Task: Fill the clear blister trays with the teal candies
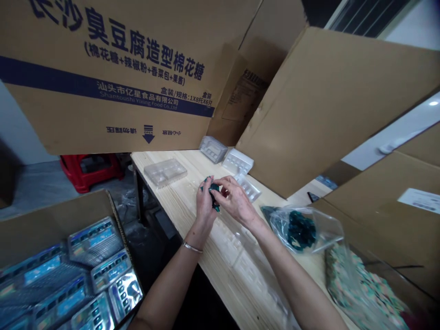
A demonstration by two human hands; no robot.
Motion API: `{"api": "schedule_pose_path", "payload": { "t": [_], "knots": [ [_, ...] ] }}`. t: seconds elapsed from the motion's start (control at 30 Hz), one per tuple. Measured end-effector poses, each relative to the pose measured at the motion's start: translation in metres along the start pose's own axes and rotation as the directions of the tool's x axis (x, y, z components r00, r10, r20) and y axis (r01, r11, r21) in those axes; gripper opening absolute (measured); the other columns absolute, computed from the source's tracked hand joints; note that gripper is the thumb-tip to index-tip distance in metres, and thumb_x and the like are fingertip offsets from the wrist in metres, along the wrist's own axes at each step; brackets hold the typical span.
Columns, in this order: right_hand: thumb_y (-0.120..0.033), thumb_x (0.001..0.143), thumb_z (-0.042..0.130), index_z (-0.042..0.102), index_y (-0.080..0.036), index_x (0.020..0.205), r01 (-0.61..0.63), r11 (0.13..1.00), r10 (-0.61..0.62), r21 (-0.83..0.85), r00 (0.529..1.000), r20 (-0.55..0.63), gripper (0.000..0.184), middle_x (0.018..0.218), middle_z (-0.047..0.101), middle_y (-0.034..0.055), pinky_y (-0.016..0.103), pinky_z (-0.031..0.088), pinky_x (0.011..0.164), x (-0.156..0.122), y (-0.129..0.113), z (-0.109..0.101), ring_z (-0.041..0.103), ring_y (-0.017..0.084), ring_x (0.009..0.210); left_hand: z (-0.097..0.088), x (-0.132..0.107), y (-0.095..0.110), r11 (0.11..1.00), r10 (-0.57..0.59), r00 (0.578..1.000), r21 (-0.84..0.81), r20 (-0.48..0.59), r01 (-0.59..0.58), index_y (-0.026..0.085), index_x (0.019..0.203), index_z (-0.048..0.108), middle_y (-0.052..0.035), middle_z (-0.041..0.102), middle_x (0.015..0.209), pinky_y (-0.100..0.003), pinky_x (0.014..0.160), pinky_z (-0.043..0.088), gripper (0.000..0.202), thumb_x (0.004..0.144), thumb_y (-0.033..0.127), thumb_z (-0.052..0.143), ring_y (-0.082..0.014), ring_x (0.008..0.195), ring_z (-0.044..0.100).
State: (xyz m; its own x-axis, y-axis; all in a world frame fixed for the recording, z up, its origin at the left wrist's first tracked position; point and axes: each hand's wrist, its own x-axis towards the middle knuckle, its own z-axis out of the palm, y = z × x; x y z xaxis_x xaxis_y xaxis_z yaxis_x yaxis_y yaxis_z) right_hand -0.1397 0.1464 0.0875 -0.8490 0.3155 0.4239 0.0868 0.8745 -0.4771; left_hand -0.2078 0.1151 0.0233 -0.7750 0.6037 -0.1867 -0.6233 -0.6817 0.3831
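My left hand (pixel 205 206) and my right hand (pixel 234 199) meet above a pale pine table (pixel 178 206), pinching a small crumpled dark teal item (pixel 214 192) between their fingers. Its exact shape is mostly hidden by my fingers. Beyond my right hand lies a clear plastic blister tray (pixel 248 188), and other clear trays (pixel 165 172) stand further along the table. To the right of my right forearm is a clear plastic bag (pixel 302 229) holding a dark teal bunch. A large transparent tray (pixel 237 250) lies beneath my forearms.
Large cardboard cartons (pixel 103 78) hang open above and right of the table. A box (pixel 68 275) of foil-backed blue packs sits at lower left. A patterned multicoloured stack (pixel 360 288) lies at the right. A red plastic stool (pixel 89 172) stands on the floor beyond the table's left edge.
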Motion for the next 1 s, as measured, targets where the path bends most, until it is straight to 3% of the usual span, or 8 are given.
{"api": "schedule_pose_path", "payload": {
  "t": [0.13, 0.23, 0.37, 0.43, 0.5, 0.57, 0.67, 1.0],
  "knots": [
    [-0.018, 0.072, 0.063, 0.067, -0.019, 0.083, -0.031, 1.0, 0.031, -0.001, 0.999, -0.009, 0.011, 0.08, 0.055, 0.0017, 0.026, 0.042, 0.064, 0.008, -0.003, -0.001, 0.051, 0.012, 0.066, -0.003, 0.003, -0.004, 0.996, -0.069, 0.997, -0.048, 0.032, 0.071, 0.015, 0.086, 0.061, 0.0006, 0.062, 0.072, -0.016, 0.051, 0.042, 0.019, 0.074, 0.029, 0.064, -0.0081, 0.061, 0.059],
    [-0.026, 0.07, 0.068, 0.065, -0.016, 0.077, -0.197, 0.938, 0.206, 0.285, 0.978, -0.003, 0.013, 0.072, 0.059, 0.0015, 0.026, 0.044, 0.06, 0.015, 0.001, 0.0, 0.053, 0.012, 0.061, -0.006, 0.004, -0.001, 0.989, -0.119, 0.99, -0.076, 0.079, 0.125, 0.014, 0.083, 0.06, 0.0015, 0.059, 0.065, -0.013, 0.036, 0.026, 0.02, 0.073, 0.03, 0.065, -0.0053, 0.049, 0.052],
    [-0.034, 0.067, 0.074, 0.066, -0.018, 0.093, -0.327, 0.575, 0.388, 0.75, 0.916, 0.103, 0.032, 0.073, 0.064, -0.0002, 0.025, 0.049, 0.065, 0.02, 0.015, -0.003, 0.059, 0.011, 0.062, -0.009, 0.004, 0.01, 0.985, -0.155, 0.984, -0.064, 0.087, 0.161, 0.014, 0.09, 0.059, 0.0012, 0.058, 0.067, -0.013, 0.033, 0.021, 0.023, 0.074, 0.03, 0.065, -0.003, 0.044, 0.045],
    [-0.03, 0.063, 0.077, 0.067, -0.019, 0.094, -0.326, 0.414, 0.424, 0.85, 0.895, 0.137, 0.034, 0.078, 0.066, -0.0006, 0.024, 0.051, 0.07, 0.021, 0.022, -0.004, 0.061, 0.009, 0.066, -0.009, 0.004, 0.014, 0.985, -0.152, 0.986, -0.073, 0.071, 0.157, 0.015, 0.092, 0.059, 0.0009, 0.058, 0.071, -0.013, 0.033, 0.022, 0.024, 0.073, 0.028, 0.066, -0.0026, 0.044, 0.045],
    [-0.025, 0.059, 0.08, 0.069, -0.018, 0.087, -0.32, 0.314, 0.463, 0.894, 0.873, 0.149, 0.031, 0.079, 0.067, -0.001, 0.021, 0.052, 0.073, 0.022, 0.03, -0.004, 0.063, 0.009, 0.068, -0.01, 0.004, 0.018, 0.987, -0.137, 0.988, -0.079, 0.064, 0.142, 0.015, 0.092, 0.058, 0.0005, 0.058, 0.073, -0.013, 0.032, 0.023, 0.023, 0.074, 0.026, 0.065, -0.0026, 0.045, 0.046],
    [-0.021, 0.056, 0.082, 0.069, -0.018, 0.081, -0.298, 0.283, 0.498, 0.912, 0.858, 0.126, 0.029, 0.077, 0.068, -0.0016, 0.02, 0.052, 0.072, 0.022, 0.037, -0.002, 0.063, 0.008, 0.067, -0.01, 0.005, 0.022, 0.987, -0.135, 0.988, -0.078, 0.076, 0.14, 0.014, 0.092, 0.058, 0.0, 0.057, 0.073, -0.012, 0.032, 0.023, 0.021, 0.075, 0.026, 0.064, -0.0025, 0.045, 0.045],
    [-0.022, 0.058, 0.081, 0.068, -0.016, 0.078, -0.286, 0.307, 0.512, 0.908, 0.854, 0.096, 0.025, 0.074, 0.068, -0.0001, 0.02, 0.052, 0.068, 0.023, 0.047, 0.003, 0.063, 0.009, 0.064, -0.012, 0.007, 0.029, 0.988, -0.122, 0.989, -0.082, 0.083, 0.128, 0.014, 0.093, 0.057, -0.0003, 0.057, 0.073, -0.012, 0.031, 0.022, 0.019, 0.077, 0.025, 0.062, -0.0021, 0.044, 0.044],
    [-0.016, 0.061, 0.078, 0.069, -0.016, 0.08, -0.294, 0.213, 0.506, 0.932, 0.849, 0.152, 0.021, 0.085, 0.07, 0.0021, 0.02, 0.053, 0.076, 0.024, 0.066, 0.012, 0.065, 0.012, 0.077, -0.018, 0.011, 0.044, 0.994, -0.101, 0.99, -0.036, 0.1, 0.105, 0.014, 0.095, 0.057, -0.0019, 0.058, 0.074, -0.011, 0.032, 0.022, 0.021, 0.077, 0.024, 0.062, -0.0023, 0.045, 0.044]
  ]
}}
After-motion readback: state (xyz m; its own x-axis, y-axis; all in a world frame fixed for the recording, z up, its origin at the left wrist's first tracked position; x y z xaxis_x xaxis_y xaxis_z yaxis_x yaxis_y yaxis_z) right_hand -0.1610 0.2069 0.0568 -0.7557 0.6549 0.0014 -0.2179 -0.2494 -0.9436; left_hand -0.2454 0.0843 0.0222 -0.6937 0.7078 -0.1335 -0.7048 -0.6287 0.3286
